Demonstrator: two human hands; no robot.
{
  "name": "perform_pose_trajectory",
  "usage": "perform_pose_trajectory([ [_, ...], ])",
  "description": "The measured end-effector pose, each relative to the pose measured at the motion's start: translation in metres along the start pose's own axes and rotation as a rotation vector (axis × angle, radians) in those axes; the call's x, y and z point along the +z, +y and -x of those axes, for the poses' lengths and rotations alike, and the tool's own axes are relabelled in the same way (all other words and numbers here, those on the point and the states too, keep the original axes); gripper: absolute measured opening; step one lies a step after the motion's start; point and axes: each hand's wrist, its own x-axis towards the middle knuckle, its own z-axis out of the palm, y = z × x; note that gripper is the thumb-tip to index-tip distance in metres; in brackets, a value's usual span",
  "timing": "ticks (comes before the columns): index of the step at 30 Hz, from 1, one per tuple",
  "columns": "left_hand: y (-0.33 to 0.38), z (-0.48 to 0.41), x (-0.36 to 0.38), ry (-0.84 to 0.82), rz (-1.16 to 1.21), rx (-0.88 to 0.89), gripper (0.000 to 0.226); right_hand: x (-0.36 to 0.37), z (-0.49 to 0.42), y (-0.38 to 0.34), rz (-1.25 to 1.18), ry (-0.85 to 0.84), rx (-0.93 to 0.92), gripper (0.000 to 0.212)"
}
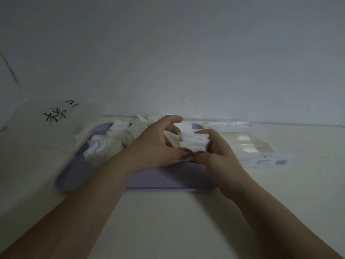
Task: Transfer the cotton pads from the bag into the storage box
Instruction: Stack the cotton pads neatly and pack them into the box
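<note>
A stack of white cotton pads point(193, 143) is held between both hands above a purple tray point(168, 180). My right hand point(214, 152) cups the stack from the right and below. My left hand point(158, 143) presses on it from the left, fingers curled over the top. More loose cotton pads point(104, 146) lie piled on the tray's left half, beside a crumpled clear bag point(141, 124) at the tray's back. A clear plastic storage box point(248, 144) lies on the table to the right of the tray.
The tray and box sit on a pale table against a white wall point(186, 53). A translucent sheet or lid with black handwritten characters point(56, 114) lies at the back left.
</note>
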Motion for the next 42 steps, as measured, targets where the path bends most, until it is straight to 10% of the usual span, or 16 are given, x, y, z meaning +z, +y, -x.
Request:
perform_pose_trajectory([
  [9, -0.005, 0.003, 0.009, -0.220, -0.319, -0.026, 0.022, 0.005, 0.005, -0.004, 0.176, 0.027, 0.114, 0.074],
  [19, 0.001, 0.006, 0.013, -0.282, -0.235, -0.048, 0.021, 0.009, -0.001, 0.012, 0.291, 0.140, 0.105, 0.031],
  [29, -0.001, 0.007, 0.018, -0.123, -0.067, -0.044, 0.030, 0.006, 0.000, 0.002, 0.066, 0.049, 0.100, 0.051],
  [35, 0.025, 0.010, 0.017, 0.033, 0.039, -0.071, 0.019, -0.012, 0.006, -0.034, 0.488, 0.040, -0.102, 0.041],
  [42, 0.055, -0.015, 0.038, -0.021, 0.093, -0.063, 0.016, -0.062, -0.011, -0.068, 0.429, 0.070, 0.026, 0.047],
])
